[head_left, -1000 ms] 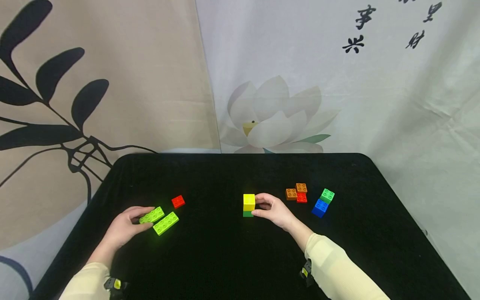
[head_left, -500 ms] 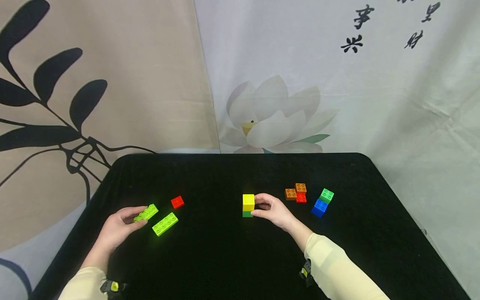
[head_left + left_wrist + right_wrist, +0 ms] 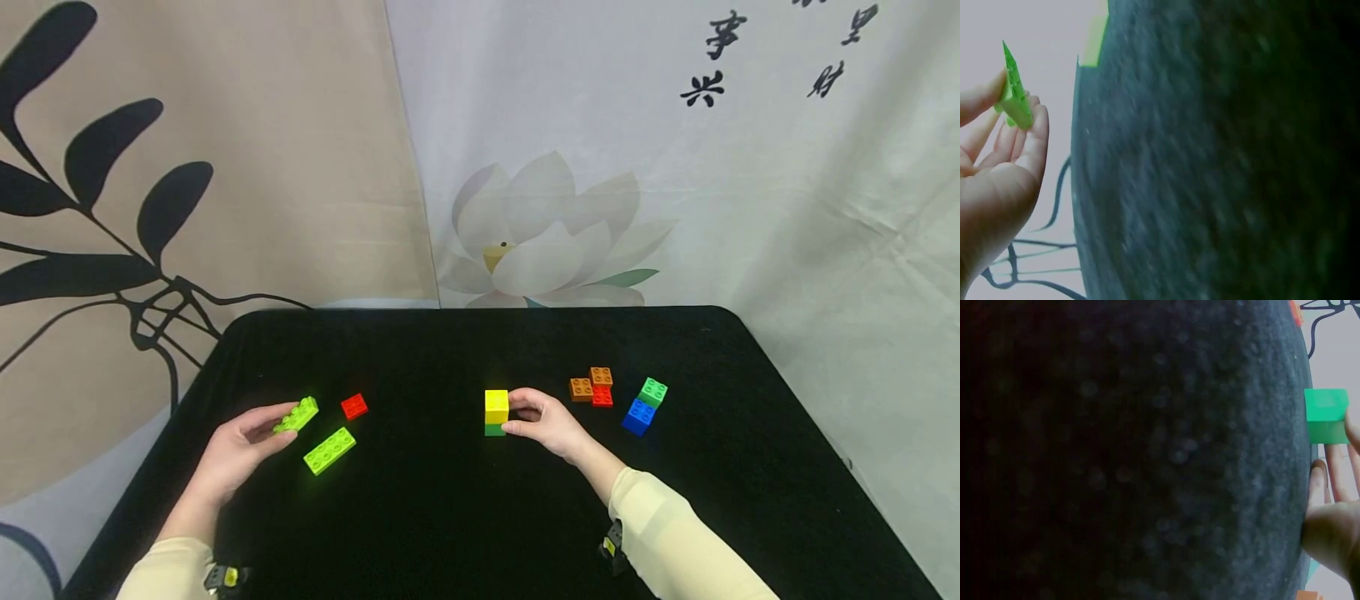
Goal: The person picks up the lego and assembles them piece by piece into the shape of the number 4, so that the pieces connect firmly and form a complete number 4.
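Note:
My left hand (image 3: pixel 242 443) pinches a lime green toy building brick (image 3: pixel 298 414) between thumb and fingers, its studs showing. In the left wrist view this lime brick (image 3: pixel 1016 103) sits tilted at the fingertips. A second lime brick (image 3: pixel 330 451) lies on the black table just right of that hand, with a red brick (image 3: pixel 355 407) behind it. At the table's middle my right hand (image 3: pixel 546 423) holds a stack by its right side: a yellow brick (image 3: pixel 497 406) on top of a green brick (image 3: pixel 495 430). The green brick (image 3: pixel 1326 416) shows in the right wrist view by the thumb.
Right of the stack, two orange bricks (image 3: pixel 601 376) and a red brick (image 3: pixel 602 396) lie together. Farther right a green brick (image 3: pixel 653 391) adjoins a blue brick (image 3: pixel 639 416). The black table (image 3: pixel 480 517) ends at a printed cloth backdrop (image 3: pixel 300 167).
My left hand has drawn its lime brick left, away from the second lime brick, and tilted it up a little. My right hand and the stack stay put.

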A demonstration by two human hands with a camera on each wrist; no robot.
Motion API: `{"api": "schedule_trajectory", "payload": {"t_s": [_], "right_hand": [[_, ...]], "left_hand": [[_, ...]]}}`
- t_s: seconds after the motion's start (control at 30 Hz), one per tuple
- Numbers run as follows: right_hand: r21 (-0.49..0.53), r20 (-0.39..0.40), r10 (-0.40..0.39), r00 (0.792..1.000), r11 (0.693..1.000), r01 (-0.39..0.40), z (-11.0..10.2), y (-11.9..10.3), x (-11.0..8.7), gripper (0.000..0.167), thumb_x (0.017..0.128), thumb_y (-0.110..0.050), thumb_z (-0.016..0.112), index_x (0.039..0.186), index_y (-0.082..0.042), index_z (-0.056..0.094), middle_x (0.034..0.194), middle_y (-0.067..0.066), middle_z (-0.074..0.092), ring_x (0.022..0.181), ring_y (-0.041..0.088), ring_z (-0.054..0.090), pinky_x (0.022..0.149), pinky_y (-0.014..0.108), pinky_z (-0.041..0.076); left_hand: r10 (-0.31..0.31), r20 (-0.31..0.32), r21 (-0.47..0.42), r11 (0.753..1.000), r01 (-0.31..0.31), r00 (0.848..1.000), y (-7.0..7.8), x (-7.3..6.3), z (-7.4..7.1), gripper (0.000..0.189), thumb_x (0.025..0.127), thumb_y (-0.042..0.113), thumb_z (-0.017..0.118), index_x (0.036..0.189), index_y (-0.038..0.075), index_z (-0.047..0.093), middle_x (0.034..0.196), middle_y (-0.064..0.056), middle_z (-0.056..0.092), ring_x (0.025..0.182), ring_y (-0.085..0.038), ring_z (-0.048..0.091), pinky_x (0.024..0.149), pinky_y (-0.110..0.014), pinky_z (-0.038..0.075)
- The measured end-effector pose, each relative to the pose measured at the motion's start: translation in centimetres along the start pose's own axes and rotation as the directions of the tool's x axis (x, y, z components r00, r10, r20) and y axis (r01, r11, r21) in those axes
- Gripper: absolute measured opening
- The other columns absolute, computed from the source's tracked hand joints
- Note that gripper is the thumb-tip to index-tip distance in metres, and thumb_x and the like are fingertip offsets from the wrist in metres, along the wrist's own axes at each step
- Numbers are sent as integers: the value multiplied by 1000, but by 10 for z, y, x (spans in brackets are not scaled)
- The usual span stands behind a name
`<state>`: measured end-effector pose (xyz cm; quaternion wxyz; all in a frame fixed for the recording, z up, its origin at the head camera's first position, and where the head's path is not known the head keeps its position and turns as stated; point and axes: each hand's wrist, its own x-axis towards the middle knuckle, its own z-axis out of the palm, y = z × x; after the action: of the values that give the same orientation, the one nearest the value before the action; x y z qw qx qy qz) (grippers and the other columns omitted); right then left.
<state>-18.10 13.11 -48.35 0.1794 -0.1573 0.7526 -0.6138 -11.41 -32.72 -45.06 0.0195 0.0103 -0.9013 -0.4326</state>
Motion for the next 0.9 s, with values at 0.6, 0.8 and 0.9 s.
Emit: {"api": "schedule_trajectory", "payload": {"t_s": [0.6,0.8,0.9], "right_hand": [[-11,-8,3,1000,1000,-3,0,2,0,43,91,-9,71,130,1,55,128,18,60,122,35,56,102,45,47],[-6,1,2,1000,1000,-2,0,1,0,44,91,-9,71,130,1,55,129,17,60,122,34,56,103,44,46],[-1,6,-3,1000,1000,3,0,1,0,44,91,-9,71,131,1,55,129,17,59,122,34,55,103,44,46]], "left_hand": [[145,148,-107,986,-130,978,60,20,49,36,93,19,70,128,10,65,122,-12,65,107,-29,63,88,-40,51],[203,208,-155,973,-172,957,81,28,71,37,91,11,71,127,10,66,123,-12,64,110,-29,61,94,-47,52],[230,240,-190,964,-187,943,92,31,80,37,90,7,70,127,10,66,123,-12,63,110,-28,61,95,-45,52]]}}
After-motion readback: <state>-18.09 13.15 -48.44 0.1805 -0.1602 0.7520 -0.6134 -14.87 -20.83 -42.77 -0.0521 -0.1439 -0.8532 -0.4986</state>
